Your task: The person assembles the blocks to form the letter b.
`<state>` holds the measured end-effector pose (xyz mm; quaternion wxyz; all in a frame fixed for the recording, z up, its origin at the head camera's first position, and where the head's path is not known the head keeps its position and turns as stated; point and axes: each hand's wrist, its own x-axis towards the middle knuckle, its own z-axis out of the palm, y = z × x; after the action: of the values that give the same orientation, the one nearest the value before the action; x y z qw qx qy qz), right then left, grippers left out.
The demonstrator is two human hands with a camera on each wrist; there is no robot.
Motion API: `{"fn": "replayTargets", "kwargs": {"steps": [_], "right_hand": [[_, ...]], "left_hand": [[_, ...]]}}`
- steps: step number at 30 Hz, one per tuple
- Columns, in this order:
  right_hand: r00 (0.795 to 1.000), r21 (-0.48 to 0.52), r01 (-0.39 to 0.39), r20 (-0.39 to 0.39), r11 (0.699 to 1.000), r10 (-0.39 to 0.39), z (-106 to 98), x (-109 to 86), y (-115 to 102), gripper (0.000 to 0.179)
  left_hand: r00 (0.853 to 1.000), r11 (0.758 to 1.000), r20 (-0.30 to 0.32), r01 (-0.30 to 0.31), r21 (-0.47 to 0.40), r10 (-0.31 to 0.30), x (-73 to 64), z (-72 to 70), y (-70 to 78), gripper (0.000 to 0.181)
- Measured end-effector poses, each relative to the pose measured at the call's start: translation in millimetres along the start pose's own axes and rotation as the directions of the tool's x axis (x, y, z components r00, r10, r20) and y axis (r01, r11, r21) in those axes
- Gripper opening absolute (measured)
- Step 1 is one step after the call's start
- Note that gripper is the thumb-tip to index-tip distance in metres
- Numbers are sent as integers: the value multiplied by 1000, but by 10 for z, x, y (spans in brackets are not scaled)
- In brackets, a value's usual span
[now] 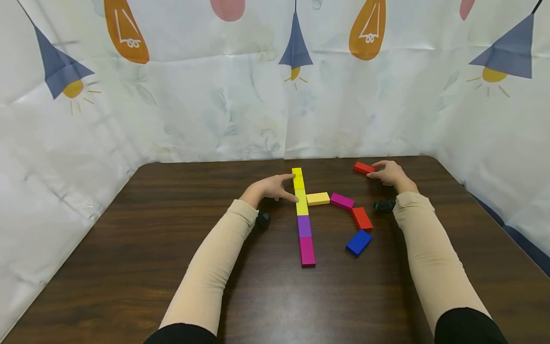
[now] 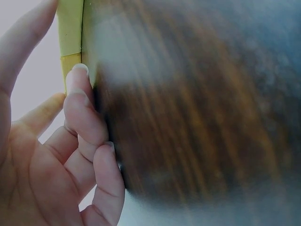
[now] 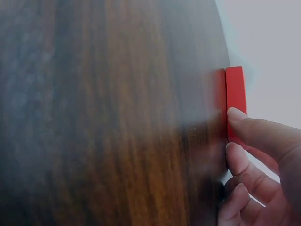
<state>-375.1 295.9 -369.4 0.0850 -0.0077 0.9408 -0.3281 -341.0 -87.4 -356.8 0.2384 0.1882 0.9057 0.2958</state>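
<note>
A column of blocks runs toward me in the head view: a far yellow block (image 1: 298,181), a second yellow block (image 1: 302,204), a purple block (image 1: 304,226) and a magenta block (image 1: 307,251). My left hand (image 1: 271,187) lies left of it, index fingertip at the far yellow block and thumb tip at the second. Its other fingers are loosely bent in the left wrist view. At the back right, my right hand (image 1: 390,175) pinches the near end of a red block (image 3: 236,92) between thumb and fingers, low over the table or on it.
A curve leaves the column rightward: a pale yellow block (image 1: 318,198), a magenta block (image 1: 342,201), another red block (image 1: 362,219) and a blue block (image 1: 358,242). The dark wooden table (image 1: 180,205) meets a patterned curtain (image 1: 193,110) behind.
</note>
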Motion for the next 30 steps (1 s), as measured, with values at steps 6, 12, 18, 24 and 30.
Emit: {"fn": "replayTargets", "kwargs": {"steps": [6,12,18,24,30], "right_hand": [[999,-12,8,-33,1000,-8,-2,-2,8,53],[998,17,32,-59,999,-31,5,-4,56,52],[997,28,64,-52,998,-62,-11,-24,104,52],[994,20,90,-60,996,-89,-53,-95,128,53],[991,8,110,-76,994,-109,-106,-178,146,54]], "left_hand": [[1000,1000,-5,-5,4,5,16,10,8,93],[1000,1000,-3,-7,-3,7,28,15,1,93],[1000,1000,-3,-5,-4,5,33,16,-5,93],[1000,1000,-7,-6,-10,6,32,19,-14,93],[1000,1000,-9,-11,-12,11,28,13,-17,93]]}}
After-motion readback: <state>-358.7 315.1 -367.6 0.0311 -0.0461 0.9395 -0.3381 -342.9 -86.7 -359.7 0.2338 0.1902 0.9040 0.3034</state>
